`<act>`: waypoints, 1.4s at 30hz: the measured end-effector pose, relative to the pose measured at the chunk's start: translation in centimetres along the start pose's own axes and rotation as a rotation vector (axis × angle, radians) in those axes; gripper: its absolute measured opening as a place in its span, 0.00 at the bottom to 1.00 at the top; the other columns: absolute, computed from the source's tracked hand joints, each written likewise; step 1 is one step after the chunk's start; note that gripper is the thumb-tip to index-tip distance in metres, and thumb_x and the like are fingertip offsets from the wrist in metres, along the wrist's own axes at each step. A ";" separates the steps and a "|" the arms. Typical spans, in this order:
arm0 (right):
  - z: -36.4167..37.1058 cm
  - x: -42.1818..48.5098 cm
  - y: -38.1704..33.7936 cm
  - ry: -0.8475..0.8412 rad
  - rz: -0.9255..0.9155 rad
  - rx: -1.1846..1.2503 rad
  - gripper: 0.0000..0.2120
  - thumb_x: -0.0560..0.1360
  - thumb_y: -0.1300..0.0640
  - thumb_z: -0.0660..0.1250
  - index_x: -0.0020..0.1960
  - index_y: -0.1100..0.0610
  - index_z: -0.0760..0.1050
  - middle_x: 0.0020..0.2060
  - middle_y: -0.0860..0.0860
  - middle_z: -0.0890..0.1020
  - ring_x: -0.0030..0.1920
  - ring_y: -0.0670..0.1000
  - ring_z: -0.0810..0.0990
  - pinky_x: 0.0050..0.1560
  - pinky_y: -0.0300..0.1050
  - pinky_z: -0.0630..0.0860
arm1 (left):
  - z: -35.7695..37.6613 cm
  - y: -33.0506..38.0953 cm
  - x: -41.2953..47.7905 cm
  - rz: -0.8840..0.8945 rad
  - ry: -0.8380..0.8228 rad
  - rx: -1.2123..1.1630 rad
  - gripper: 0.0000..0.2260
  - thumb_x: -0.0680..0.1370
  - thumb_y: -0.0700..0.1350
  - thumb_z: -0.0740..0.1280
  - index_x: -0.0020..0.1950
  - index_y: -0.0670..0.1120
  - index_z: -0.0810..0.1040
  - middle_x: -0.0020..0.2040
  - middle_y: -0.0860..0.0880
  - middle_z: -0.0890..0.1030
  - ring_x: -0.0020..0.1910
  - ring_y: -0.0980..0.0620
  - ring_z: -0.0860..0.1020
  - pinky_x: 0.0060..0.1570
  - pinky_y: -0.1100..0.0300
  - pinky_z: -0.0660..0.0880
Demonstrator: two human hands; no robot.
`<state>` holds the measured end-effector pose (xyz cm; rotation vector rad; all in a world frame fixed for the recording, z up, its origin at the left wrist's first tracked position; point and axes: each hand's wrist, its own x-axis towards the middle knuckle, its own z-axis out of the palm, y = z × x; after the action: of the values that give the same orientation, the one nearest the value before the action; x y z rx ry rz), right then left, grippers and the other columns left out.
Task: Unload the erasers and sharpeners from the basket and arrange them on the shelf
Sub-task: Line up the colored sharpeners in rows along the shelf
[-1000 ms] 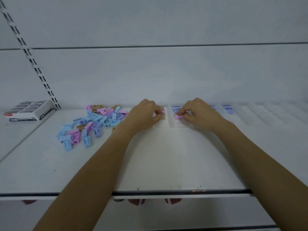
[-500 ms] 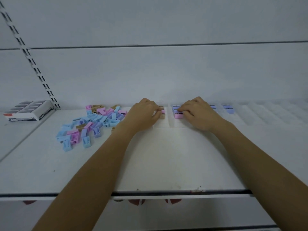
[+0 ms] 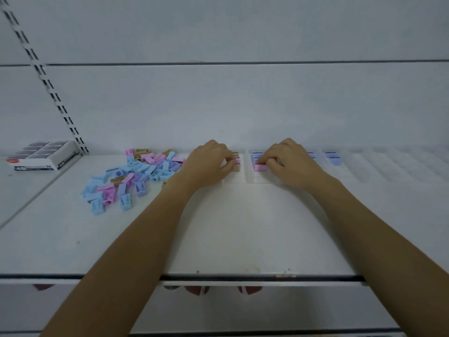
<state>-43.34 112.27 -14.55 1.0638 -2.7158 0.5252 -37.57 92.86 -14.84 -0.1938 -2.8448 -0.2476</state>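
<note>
While the right hand (image 3: 289,161) is curling its fingers (image 3: 273,163) onto a pink sharpener (image 3: 259,168) and pinching it in the clear tray (image 3: 388,166), the left hand (image 3: 209,164) is bunching its fingers (image 3: 227,164) against a tan sharpener (image 3: 237,169) — whether gripping it, I cannot tell — and the loose sharpener pile (image 3: 131,176) is lying on the shelf (image 3: 243,227) to the left.

R hand (image 3: 289,161) is a bit farther back vs 1 s ago. The pink sharpener (image 3: 259,167) it pinches was nearer the shelf front then. Now it sits tight against the purple sharpeners (image 3: 256,155), last in that row. L hand (image 3: 209,164) is a little farther back too, w/ thumb & finger closed in more on the tan sharpener (image 3: 237,168).
</note>
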 end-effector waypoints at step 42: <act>2.2 6.0 -24.8 -0.233 -0.166 -0.076 0.11 0.77 0.58 0.59 0.55 0.56 0.77 0.47 0.49 0.78 0.45 0.48 0.73 0.50 0.42 0.70 | -18.3 -19.7 -11.7 -0.005 -0.194 0.200 0.09 0.78 0.46 0.60 0.54 0.48 0.78 0.48 0.55 0.77 0.45 0.55 0.73 0.46 0.61 0.66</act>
<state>-30.84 90.73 -8.44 1.3932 -2.7782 0.2843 -24.74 68.93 -3.81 -0.1779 -3.0372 0.0589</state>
